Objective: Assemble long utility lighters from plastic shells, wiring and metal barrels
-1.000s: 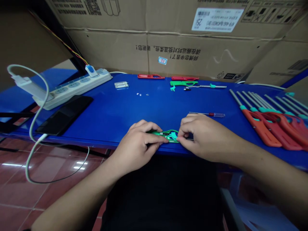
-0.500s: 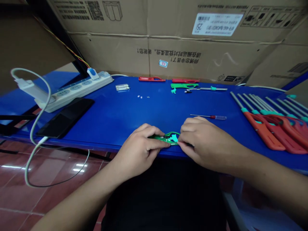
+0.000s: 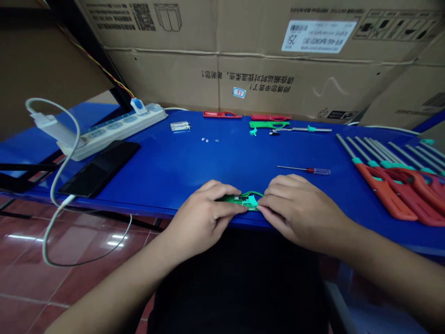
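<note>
My left hand point(image 3: 203, 218) and my right hand point(image 3: 295, 213) meet at the front edge of the blue table, with their fingertips pinching a green plastic lighter body point(image 3: 239, 199). A teal plastic part point(image 3: 252, 201) sits in that body, and a small dark piece shows beside it. My fingers hide both ends of the body. A small screwdriver with a red and clear handle point(image 3: 308, 170) lies just beyond my right hand, not touching it.
Red and green lighter shells point(image 3: 269, 121) and a metal rod with a teal collar point(image 3: 309, 129) lie along the far edge. Assembled orange-red utility lighters point(image 3: 385, 190) overlap at right. A power strip point(image 3: 114, 130) and black phone point(image 3: 99, 168) sit at left.
The whole scene shifts slightly right and down in the picture as my head moves. Both hands keep their pinch on the green lighter body, and the right hand sits a little lower.
</note>
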Tool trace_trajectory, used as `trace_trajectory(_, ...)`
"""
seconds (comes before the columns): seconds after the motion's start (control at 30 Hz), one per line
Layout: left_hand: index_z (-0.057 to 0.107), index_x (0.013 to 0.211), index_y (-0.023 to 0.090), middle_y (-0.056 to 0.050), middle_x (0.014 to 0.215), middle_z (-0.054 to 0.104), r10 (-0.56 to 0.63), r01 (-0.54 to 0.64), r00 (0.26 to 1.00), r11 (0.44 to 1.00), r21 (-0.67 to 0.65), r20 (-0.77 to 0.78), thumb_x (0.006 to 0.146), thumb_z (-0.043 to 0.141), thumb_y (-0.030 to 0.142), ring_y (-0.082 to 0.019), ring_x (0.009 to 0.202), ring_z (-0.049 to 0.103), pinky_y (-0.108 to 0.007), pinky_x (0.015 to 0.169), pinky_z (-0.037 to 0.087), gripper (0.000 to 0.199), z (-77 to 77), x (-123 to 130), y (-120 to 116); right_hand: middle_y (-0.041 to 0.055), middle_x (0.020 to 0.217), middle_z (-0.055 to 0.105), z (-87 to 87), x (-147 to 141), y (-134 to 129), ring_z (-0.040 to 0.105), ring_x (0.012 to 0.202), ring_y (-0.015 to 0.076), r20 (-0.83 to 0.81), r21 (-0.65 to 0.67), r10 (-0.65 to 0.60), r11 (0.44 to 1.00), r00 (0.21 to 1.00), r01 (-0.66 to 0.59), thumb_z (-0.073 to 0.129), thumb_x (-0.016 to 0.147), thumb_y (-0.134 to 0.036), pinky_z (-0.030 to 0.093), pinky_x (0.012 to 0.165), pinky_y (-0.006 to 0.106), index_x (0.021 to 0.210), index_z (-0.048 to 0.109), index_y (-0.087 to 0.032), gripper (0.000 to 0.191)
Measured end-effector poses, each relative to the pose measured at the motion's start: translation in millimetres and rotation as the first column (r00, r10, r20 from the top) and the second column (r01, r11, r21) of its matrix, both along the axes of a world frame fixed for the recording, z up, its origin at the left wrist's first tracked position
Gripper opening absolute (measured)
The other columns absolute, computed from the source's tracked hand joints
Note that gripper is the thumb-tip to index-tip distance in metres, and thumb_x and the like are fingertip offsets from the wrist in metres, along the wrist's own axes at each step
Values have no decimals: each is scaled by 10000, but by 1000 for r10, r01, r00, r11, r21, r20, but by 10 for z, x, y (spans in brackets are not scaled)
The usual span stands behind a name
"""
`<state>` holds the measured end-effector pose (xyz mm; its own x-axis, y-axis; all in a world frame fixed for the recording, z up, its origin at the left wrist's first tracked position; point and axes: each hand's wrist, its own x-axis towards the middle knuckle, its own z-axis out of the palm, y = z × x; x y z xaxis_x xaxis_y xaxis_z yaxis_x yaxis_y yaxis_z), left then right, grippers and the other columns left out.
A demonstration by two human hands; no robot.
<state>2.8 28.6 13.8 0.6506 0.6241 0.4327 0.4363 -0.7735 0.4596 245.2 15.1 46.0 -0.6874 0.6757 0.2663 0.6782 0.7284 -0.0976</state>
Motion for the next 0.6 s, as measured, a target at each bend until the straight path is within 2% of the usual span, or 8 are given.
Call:
trace_trajectory(0.13,766,1095,249,-55,1143,712,-9,10,1000,999,35,-12,970,553,140,-197,1004,615,-379,857,533,269,8,12,2,66,799,667,41,-45,7,555,816,212,54,-38,-3,999,999,5,500,979,-191,399,793,372,847,721,-150,261)
trace_trajectory(0.33,763,1110,216,-60,1132,740,-6,9,999,997,82,-37,951,558,111,-212,996,651,-397,858,556,280,14,24,-2,71,776,615,82,-61,54,490,750,204,170,-6,102,995,980,-102,486,945,-105,394,727,351,841,688,-131,229)
trace_trajectory(0.43,770,1095,219,-56,1128,743,9,-6,999,997,83,-36,946,563,113,-217,986,660,-405,850,562,276,12,27,-12,83,808,617,73,-42,45,493,779,212,176,-26,105,994,979,-102,480,930,-76,409,742,354,893,695,-121,222)
trace_trajectory(0.6,769,1098,238,-49,1142,740,23,-20,999,997,70,-32,941,575,118,-216,993,666,-404,855,561,276,4,31,-12,97,860,655,79,13,69,531,821,215,125,-132,136,984,983,-119,472,925,-62,444,773,355,979,719,-112,258)
